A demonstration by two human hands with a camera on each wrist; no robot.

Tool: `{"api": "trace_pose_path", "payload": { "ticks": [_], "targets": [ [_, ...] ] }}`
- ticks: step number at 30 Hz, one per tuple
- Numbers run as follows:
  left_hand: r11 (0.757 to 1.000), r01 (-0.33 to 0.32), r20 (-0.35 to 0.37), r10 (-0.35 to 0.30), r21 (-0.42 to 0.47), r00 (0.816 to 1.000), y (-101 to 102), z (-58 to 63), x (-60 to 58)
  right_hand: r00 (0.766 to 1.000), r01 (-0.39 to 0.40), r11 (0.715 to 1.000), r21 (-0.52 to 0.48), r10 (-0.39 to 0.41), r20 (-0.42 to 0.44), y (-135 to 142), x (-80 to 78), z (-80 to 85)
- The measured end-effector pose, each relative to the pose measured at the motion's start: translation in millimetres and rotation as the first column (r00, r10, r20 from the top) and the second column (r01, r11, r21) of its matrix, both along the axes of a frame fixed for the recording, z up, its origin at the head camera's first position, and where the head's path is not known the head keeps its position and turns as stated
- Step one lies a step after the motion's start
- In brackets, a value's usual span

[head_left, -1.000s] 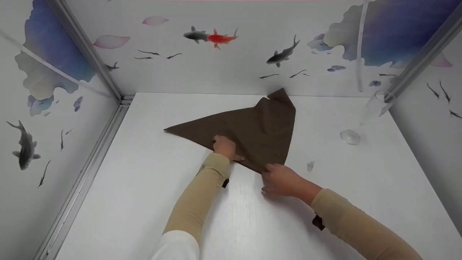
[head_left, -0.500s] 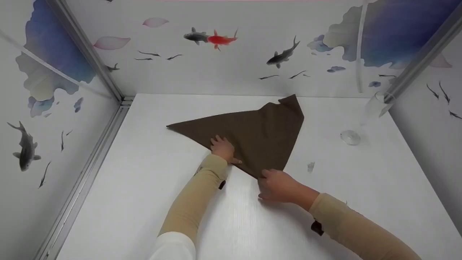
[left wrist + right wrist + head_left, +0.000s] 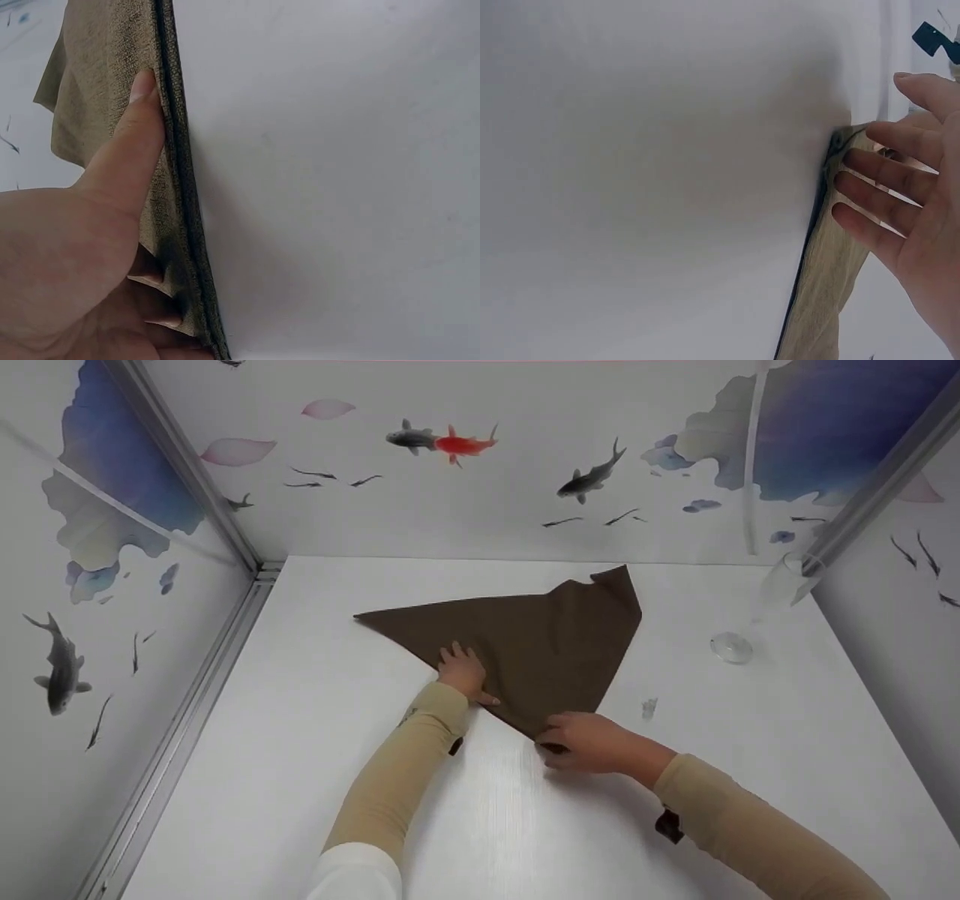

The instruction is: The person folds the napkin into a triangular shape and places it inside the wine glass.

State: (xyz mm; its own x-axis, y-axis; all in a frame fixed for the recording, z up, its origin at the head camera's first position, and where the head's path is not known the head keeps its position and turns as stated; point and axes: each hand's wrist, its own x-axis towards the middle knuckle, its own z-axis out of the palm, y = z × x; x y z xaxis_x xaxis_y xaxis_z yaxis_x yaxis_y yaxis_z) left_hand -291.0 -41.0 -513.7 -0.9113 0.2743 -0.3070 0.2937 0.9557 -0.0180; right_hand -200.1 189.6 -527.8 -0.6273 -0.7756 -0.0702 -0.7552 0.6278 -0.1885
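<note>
Room down the left of the white table [image 3: 262, 712], more between the beige sleeves [image 3: 401, 769]! The brown cloth [image 3: 525, 637] sprawls across the middle; over right, a transparent cup [image 3: 789, 577], a round disc [image 3: 731, 647] and a small clear piece [image 3: 649, 708] dot the route, back wall [image 3: 450, 514] blocking beyond

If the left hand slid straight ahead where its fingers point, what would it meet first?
The left hand would first meet more of the brown cloth it rests on; then a strip of white tabletop, and probably the back wall, though depth is unclear.
</note>
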Motion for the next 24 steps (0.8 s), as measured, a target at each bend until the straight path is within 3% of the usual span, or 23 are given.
{"api": "trace_pose_path", "payload": {
  "ticks": [6,13,19,24],
  "targets": [
    [0.999,0.039,0.003,-0.039,-0.019,0.999,-3,-0.7,-0.7,0.998,0.036,0.999,-0.037,-0.037,-0.043,14,-12.4,-5.5],
    [0.998,0.054,0.025,-0.053,-0.037,0.998,-7,-1.6,-1.6,0.981,0.191,0.982,0.015,-0.19,-0.037,34,-33.4,-11.9],
    [0.997,0.075,0.044,-0.075,-0.013,0.996,-11,-2.5,-1.8,0.94,0.339,0.94,0.04,-0.34,0.021,50,-47.5,-16.4],
    [0.996,0.091,0.041,-0.092,0.013,0.995,-17,-2.7,-1.7,0.883,0.464,0.884,0.049,-0.467,0.045,68,-60.1,-24.2]
  ]
}}
